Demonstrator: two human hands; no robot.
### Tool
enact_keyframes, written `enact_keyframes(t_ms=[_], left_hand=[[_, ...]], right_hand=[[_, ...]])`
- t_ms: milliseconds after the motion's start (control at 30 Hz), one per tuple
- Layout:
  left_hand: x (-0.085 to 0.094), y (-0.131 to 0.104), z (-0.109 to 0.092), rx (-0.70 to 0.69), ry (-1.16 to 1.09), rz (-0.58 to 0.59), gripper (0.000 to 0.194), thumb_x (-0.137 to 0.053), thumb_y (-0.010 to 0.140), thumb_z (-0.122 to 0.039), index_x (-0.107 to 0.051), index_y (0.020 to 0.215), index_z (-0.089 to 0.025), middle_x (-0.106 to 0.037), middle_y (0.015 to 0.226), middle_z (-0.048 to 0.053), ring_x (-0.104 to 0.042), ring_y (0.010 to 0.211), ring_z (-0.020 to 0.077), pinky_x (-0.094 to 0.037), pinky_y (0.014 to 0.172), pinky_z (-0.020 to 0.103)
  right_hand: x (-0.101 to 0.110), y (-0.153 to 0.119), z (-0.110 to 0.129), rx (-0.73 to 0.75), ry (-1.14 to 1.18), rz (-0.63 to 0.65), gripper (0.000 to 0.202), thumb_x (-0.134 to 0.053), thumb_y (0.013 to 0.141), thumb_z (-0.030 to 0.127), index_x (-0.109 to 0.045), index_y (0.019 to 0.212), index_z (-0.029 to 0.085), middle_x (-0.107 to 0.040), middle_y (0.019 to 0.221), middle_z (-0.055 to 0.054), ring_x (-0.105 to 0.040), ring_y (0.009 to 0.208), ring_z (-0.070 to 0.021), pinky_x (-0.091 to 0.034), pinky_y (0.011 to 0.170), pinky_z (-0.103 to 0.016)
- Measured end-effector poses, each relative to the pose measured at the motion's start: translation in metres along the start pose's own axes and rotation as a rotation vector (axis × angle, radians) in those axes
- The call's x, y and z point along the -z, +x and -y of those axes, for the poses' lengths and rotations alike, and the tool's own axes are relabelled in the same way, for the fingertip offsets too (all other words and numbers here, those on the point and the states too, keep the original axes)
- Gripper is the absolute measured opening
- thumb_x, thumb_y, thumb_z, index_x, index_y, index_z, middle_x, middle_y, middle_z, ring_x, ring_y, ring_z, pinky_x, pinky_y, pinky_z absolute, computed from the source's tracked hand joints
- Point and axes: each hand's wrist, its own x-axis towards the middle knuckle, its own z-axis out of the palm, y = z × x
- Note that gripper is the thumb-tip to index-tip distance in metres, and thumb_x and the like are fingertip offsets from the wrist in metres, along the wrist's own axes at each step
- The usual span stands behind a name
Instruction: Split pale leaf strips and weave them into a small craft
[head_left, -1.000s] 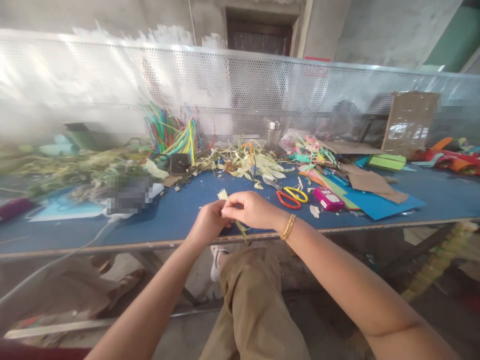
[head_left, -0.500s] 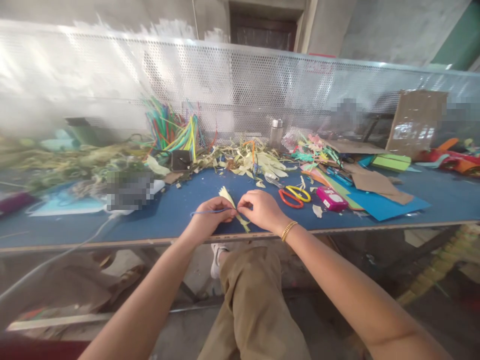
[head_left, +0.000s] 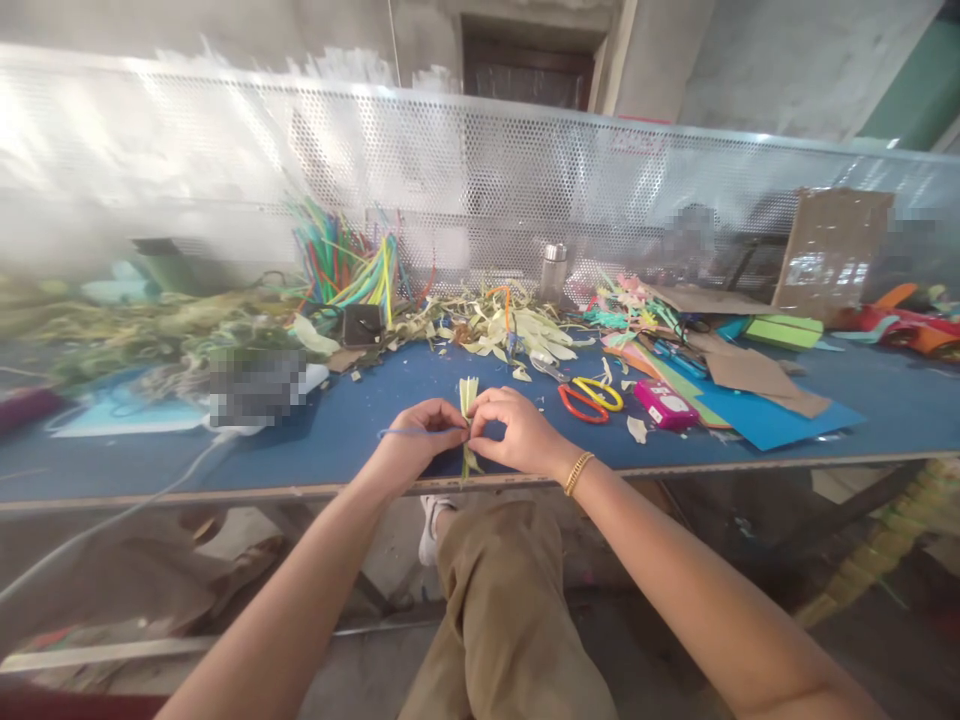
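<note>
From my remote seat I have the blue table (head_left: 360,410) running right across the view, with a heap of pale leafy strips (head_left: 525,335) strewn along it beyond the hands. The right hand (head_left: 517,430) and the left hand (head_left: 416,440) come in from opposite sides and meet low, just over the table's front edge. The left hand has a slim bundle (head_left: 469,393) pinched by its middle, thumb pressed to it. The right thumb and forefinger curl round into a ring, tips together at that same spot, touching the bundle; I cannot tell whether they grip strips or cord. So the bundle sits between both sets of fingertips, one end pointing away past them, the other coming out below, toward the table edge. I make out narrow strips lying side by side: the far end cream and blunt, the near end greener, thinner and a little splayed. Scissors (head_left: 595,401) with one orange and one yellow handle lie to the right of the right hand, and a magenta box (head_left: 664,404) sits just past them. A thin blue cord (head_left: 409,432) crosses the left hand toward the pinch.
</note>
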Motion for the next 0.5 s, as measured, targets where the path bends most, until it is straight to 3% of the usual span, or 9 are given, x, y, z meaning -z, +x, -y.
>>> enact_keyframes(t_ms=[200, 367, 500], left_hand=[[-0.005, -0.003, 0.001, -0.184, 0.264, -0.023, 0.022, -0.064, 0.072, -0.025, -0.066, 0.092, -0.018, -0.067, 0.080, 0.003, -0.060, 0.072, 0.0156, -0.044, 0.066, 0.026], [-0.015, -0.009, -0.001, -0.459, 0.734, -0.199, 0.025, -0.055, 0.078, -0.020, -0.069, 0.099, -0.022, -0.070, 0.086, 0.004, -0.059, 0.083, 0.0203, -0.044, 0.078, 0.032], [-0.022, -0.014, -0.002, -0.529, 0.857, -0.356, 0.020, -0.052, 0.082, -0.021, -0.070, 0.092, -0.022, -0.071, 0.087, 0.004, -0.058, 0.084, 0.0213, -0.043, 0.081, 0.033]], right_hand=[[-0.017, 0.000, -0.006, -0.248, 0.135, -0.072, 0.014, -0.050, 0.083, 0.017, -0.052, 0.097, 0.020, -0.063, 0.092, -0.003, -0.059, 0.085, -0.0157, -0.043, 0.077, -0.028], [-0.025, 0.000, -0.011, -0.298, 0.069, -0.128, 0.020, -0.047, 0.084, 0.010, -0.058, 0.098, 0.020, -0.068, 0.092, -0.004, -0.062, 0.087, -0.0164, -0.045, 0.077, -0.028], [-0.025, 0.001, -0.012, -0.317, 0.121, -0.103, 0.017, -0.053, 0.083, 0.014, -0.066, 0.091, 0.021, -0.071, 0.090, -0.003, -0.064, 0.084, -0.0166, -0.046, 0.076, -0.027]])
